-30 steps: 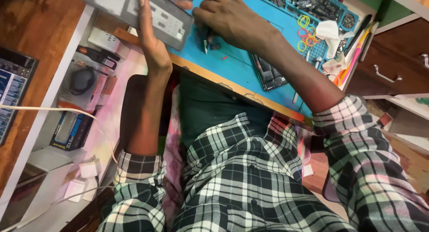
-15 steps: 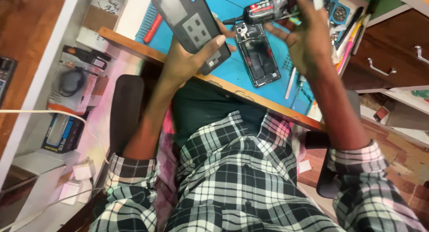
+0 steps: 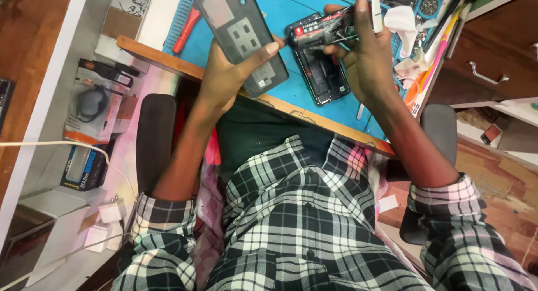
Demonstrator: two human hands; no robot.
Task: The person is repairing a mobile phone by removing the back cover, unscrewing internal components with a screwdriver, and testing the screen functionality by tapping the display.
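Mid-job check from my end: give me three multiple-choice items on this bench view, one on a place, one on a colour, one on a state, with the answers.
1. Where does the open black phone body lie?
A. On the blue work mat
B. On the person's lap
C. On the floor

2. What colour is the handled tool at the mat's left edge?
A. Green
B. Red
C. White

3. How is the dark grey phone back cover held?
A. Lying flat on the mat
B. Raised in the left hand, inner side up
C. Pinched in the right hand

Answers: 1 A, the body rests flat on the mat beneath the black glue tube. 2 B, its handle is plainly red. 3 B, the left thumb presses its edge while the right hand grips the tube.
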